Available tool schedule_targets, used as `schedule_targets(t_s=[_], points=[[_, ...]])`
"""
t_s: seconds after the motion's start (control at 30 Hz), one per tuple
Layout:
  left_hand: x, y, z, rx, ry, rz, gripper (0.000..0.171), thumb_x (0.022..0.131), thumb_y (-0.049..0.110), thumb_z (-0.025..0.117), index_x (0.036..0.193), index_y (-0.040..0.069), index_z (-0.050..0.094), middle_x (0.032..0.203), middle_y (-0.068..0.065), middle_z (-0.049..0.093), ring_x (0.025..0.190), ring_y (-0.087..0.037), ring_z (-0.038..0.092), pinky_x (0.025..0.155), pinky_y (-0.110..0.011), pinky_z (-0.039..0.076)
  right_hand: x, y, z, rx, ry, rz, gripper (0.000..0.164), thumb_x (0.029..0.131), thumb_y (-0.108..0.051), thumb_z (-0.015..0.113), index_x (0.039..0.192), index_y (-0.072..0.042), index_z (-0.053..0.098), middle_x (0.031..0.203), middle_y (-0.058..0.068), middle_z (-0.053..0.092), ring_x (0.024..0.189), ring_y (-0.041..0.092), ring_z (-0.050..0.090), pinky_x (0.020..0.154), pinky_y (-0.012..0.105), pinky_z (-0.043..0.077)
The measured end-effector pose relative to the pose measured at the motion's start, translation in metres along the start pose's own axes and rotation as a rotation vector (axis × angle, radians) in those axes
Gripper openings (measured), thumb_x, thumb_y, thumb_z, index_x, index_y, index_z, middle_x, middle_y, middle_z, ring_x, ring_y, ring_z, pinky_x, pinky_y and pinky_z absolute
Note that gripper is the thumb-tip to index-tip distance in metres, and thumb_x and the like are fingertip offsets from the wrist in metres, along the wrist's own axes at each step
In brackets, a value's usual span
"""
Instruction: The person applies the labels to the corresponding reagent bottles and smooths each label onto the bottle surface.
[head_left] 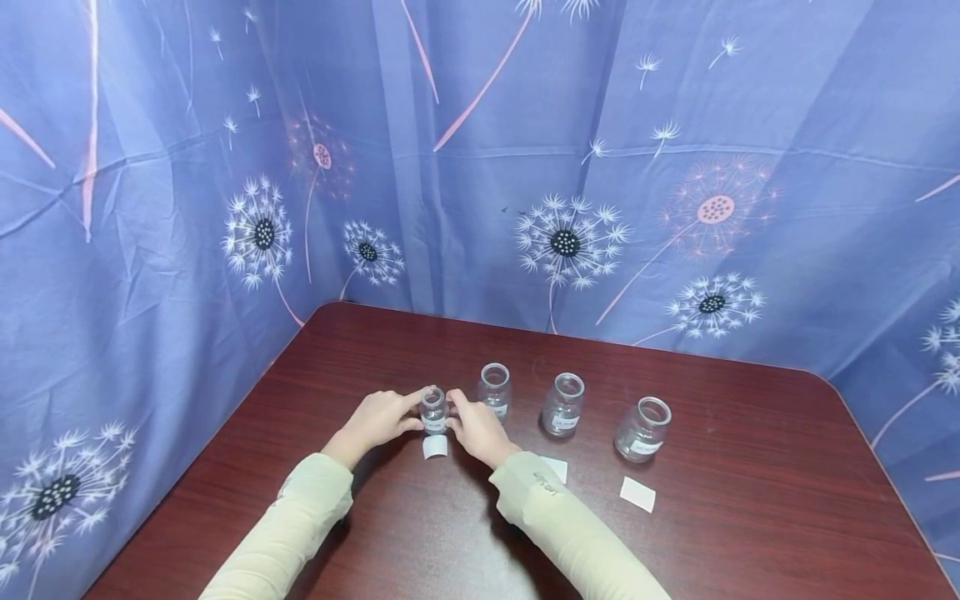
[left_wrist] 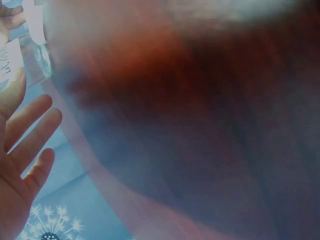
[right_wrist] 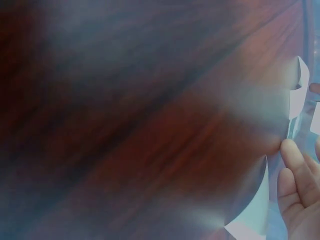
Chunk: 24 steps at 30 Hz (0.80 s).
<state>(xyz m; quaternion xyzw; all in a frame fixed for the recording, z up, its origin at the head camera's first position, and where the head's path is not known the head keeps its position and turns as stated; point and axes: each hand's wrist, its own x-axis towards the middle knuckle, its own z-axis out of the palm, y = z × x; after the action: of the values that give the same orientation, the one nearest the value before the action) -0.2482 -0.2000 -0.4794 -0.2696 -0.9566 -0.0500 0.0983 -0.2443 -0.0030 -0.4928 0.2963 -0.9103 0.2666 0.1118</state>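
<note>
In the head view a small glass jar with a white label stands upright between the two hands. My left hand holds it from the left, index finger up at the rim and thumb lower on the side. From the right, my right hand holds the same jar with finger and thumb. Just in front of it lies a curled white paper slip. The left wrist view shows the jar's glass at the upper left, the other left fingers spread away from it.
To the right stand three more labelled glass jars, a near-left one, a middle one and a far-right one. White slips lie before them, one partly behind the right sleeve. A blue curtain hangs behind the brown table.
</note>
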Motion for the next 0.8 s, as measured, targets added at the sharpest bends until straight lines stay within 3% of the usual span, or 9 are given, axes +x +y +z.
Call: schedule_targets(t_s=[0.17,0.37,0.5,0.8], points=[[0.0004,0.0032,0.0012,-0.019,-0.049,-0.041,0.070,0.064,0.049,0.069,0.124,0.023,0.045,0.066,0.007,0.062,0.056,-0.009,0.055,0.051,-0.028,0.043,0.0000,-0.0005,-0.0016,0.017,-0.025,0.010,0.031,0.081,-0.014,0.062,0.107,-0.010,0.045,0.092,0.007,0.068,0.082,0.016,0.065,0.069,0.028,0.050],[-0.0005,0.0042,0.0075,-0.014,0.042,-0.029,0.063,0.063,0.048,0.067,0.116,0.019,0.051,0.057,0.010,0.055,0.049,-0.005,0.047,0.047,-0.024,0.039,-0.0001,-0.0020,-0.0014,0.018,-0.029,0.015,0.029,0.082,-0.015,0.060,0.107,-0.010,0.046,0.093,0.006,0.068,0.083,0.015,0.065,0.070,0.028,0.049],[-0.0003,0.0043,0.0084,-0.028,0.062,-0.039,0.061,0.062,0.047,0.067,0.114,0.020,0.053,0.055,0.011,0.052,0.049,-0.004,0.047,0.047,-0.025,0.039,0.0000,-0.0024,-0.0010,0.019,-0.014,0.021,0.029,0.082,-0.015,0.061,0.106,-0.011,0.046,0.091,0.006,0.068,0.081,0.015,0.065,0.068,0.028,0.049],[0.0029,0.0096,0.0041,-0.049,-0.029,-0.101,0.066,0.062,0.053,0.069,0.116,0.019,0.050,0.056,0.007,0.053,0.050,-0.008,0.047,0.048,-0.026,0.039,0.0005,-0.0043,-0.0027,0.044,-0.068,0.076,0.035,0.081,-0.020,0.062,0.110,-0.010,0.045,0.095,0.006,0.068,0.086,0.016,0.064,0.072,0.030,0.049]])
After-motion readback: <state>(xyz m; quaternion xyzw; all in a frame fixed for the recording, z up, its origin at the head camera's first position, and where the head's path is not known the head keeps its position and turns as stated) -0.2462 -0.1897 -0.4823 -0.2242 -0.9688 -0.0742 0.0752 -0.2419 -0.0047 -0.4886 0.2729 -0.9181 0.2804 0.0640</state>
